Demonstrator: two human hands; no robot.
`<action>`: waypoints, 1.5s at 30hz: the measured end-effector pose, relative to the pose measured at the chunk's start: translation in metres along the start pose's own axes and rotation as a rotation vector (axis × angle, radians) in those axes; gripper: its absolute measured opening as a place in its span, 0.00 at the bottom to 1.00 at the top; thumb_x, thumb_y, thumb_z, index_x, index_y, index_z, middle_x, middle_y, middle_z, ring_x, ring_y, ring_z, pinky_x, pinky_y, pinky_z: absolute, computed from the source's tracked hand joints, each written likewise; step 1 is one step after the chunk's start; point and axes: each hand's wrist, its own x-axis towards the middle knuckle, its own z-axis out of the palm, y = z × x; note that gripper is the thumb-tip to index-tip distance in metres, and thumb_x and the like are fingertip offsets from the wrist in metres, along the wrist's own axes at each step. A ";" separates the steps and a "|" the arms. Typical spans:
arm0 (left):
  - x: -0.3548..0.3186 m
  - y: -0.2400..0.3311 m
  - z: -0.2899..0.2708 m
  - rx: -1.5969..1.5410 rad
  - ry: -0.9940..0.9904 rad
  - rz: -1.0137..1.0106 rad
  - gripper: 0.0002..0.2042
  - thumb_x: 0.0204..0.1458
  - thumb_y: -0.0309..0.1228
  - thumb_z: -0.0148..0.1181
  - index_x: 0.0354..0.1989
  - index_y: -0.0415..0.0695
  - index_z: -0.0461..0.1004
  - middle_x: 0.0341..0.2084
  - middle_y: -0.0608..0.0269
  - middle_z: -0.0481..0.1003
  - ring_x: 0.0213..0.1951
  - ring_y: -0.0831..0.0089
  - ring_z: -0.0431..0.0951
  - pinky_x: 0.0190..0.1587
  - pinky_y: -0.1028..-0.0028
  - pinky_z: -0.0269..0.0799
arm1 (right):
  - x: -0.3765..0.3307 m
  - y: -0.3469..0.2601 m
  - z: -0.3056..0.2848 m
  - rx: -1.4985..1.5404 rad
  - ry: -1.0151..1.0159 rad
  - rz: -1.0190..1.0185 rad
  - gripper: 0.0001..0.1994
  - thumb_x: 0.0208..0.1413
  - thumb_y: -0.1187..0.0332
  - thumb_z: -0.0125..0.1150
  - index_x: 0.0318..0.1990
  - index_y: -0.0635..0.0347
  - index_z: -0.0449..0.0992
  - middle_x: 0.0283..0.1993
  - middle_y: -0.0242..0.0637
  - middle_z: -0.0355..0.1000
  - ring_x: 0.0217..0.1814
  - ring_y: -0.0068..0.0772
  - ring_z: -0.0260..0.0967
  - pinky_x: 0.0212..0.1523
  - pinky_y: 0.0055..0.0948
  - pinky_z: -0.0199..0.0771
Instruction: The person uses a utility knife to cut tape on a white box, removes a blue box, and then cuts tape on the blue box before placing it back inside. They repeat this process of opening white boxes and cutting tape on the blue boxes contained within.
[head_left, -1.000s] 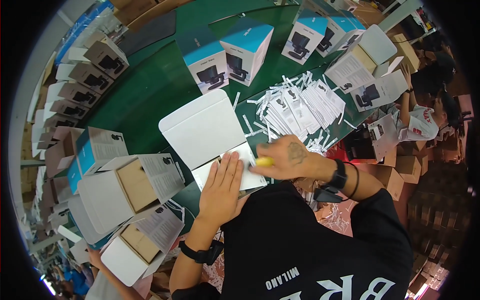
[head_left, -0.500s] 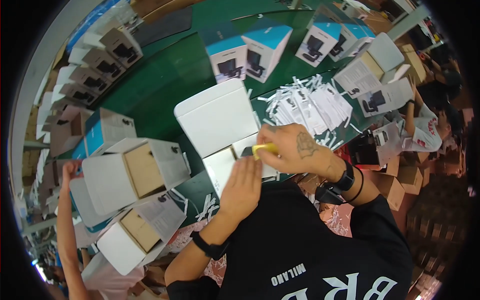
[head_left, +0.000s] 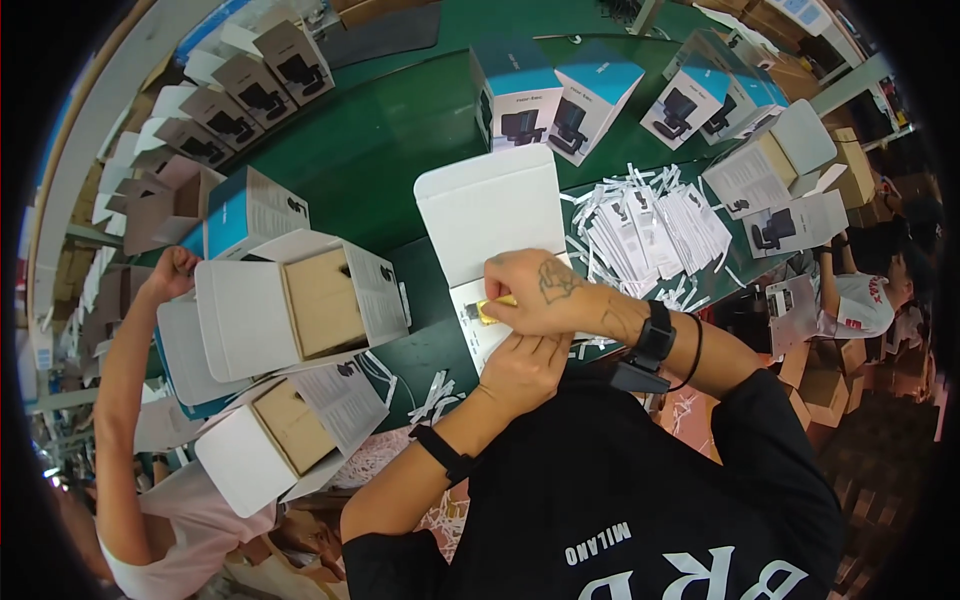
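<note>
In front of me on the green table stands a white carton, its wide lid flap raised and tilted away from me. My right hand is closed around a small yellow-handled tool with a dark flat end. That end rests against the carton's white panel; its exact kind is hard to make out. Just below, my left hand is curled at the near side of the carton, fingers bent together. What those fingers grip, if anything, is hidden. Right beyond my right hand lies a heap of white printed slips.
Open cartons with brown inserts stand at left, beside a co-worker's raised arm. Closed blue-and-white boxes line the far side. More open cartons sit at right near another person. Loose paper strips lie near my left forearm.
My left hand has gone from flat, extended fingers on the carton to a curled shape nearer me. My right hand with the yellow tool has shifted slightly left across the carton. The whole view has swung.
</note>
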 end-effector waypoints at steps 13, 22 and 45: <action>-0.010 0.003 0.000 0.081 0.063 -0.060 0.16 0.49 0.25 0.57 0.46 0.34 0.81 0.48 0.46 0.79 0.52 0.51 0.79 0.58 0.57 0.74 | -0.005 -0.029 0.010 -0.035 0.149 -0.248 0.15 0.49 0.59 0.72 0.31 0.61 0.77 0.29 0.42 0.77 0.31 0.46 0.76 0.33 0.38 0.77; 0.006 0.007 -0.023 -0.138 0.059 -0.118 0.19 0.48 0.28 0.67 0.49 0.35 0.80 0.57 0.49 0.77 0.61 0.54 0.76 0.60 0.61 0.74 | -0.048 0.106 -0.095 -0.296 0.423 0.306 0.18 0.59 0.62 0.69 0.51 0.65 0.80 0.38 0.32 0.82 0.34 0.19 0.74 0.32 0.25 0.73; 0.002 0.018 -0.019 -1.255 0.219 -0.623 0.15 0.64 0.26 0.57 0.57 0.35 0.73 0.52 0.58 0.77 0.52 0.68 0.76 0.57 0.67 0.70 | -0.177 -0.026 -0.024 0.048 0.395 0.305 0.13 0.66 0.62 0.56 0.37 0.66 0.74 0.29 0.47 0.74 0.33 0.51 0.76 0.33 0.42 0.72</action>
